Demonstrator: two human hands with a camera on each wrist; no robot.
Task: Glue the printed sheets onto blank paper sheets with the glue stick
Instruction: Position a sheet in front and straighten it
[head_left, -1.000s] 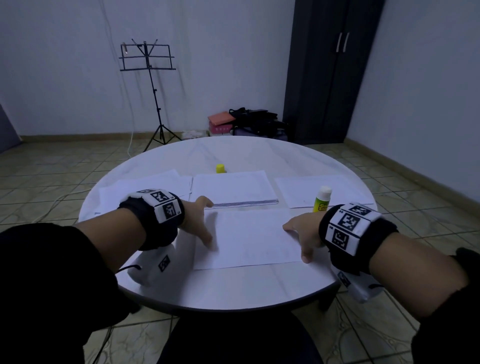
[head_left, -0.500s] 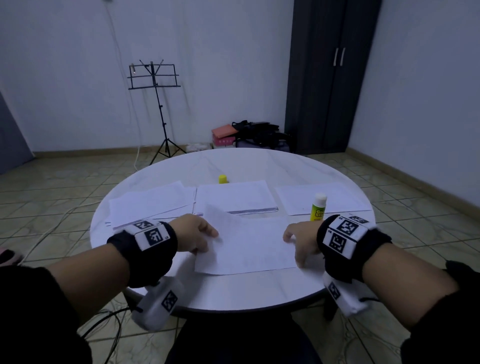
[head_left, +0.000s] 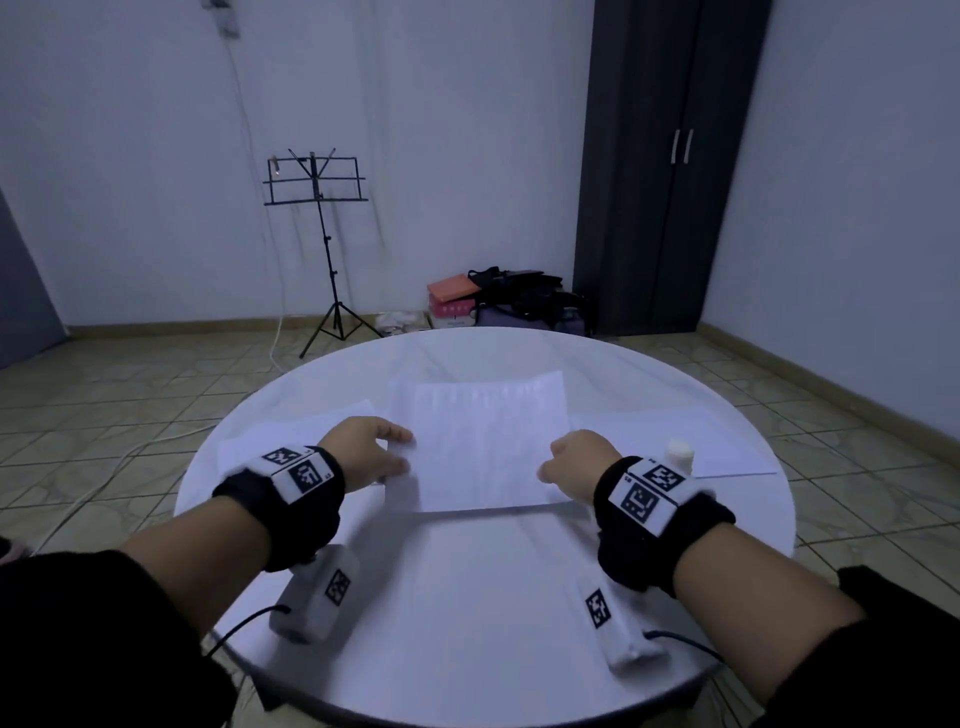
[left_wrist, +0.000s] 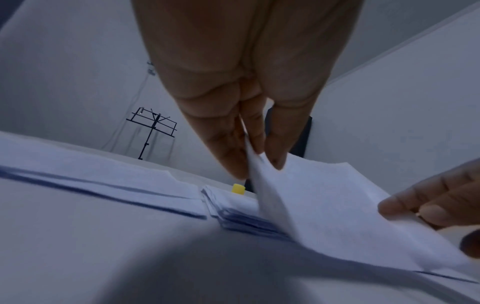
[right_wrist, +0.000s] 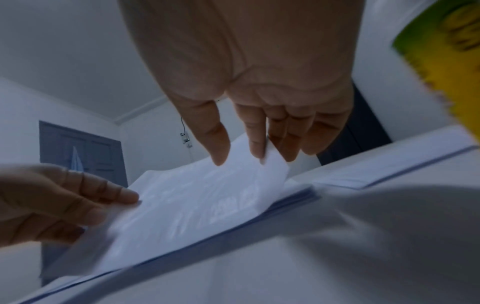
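Observation:
Both hands hold one printed sheet (head_left: 480, 441) above the round white table (head_left: 467, 597), tilted up toward me. My left hand (head_left: 387, 452) pinches its left edge, thumb and fingers on the paper (left_wrist: 324, 205). My right hand (head_left: 563, 465) pinches the right edge, and faint print shows through the sheet (right_wrist: 202, 201). The glue stick (head_left: 679, 453) stands uncapped just behind my right wrist; its green-yellow label (right_wrist: 446, 51) fills a corner of the right wrist view. A stack of sheets (left_wrist: 241, 218) lies under the lifted page.
A paper pile (head_left: 291, 431) lies at the left of the table and a single sheet (head_left: 691, 441) at the right. The yellow glue cap (left_wrist: 238, 188) sits behind the middle stack. On the floor behind stand a music stand (head_left: 317, 218), bags (head_left: 519, 301) and a dark wardrobe (head_left: 670, 171).
Both hands went from resting flat on the sheet to pinching its side edges, then lifted it off the table and tilted it up. The head view rose.

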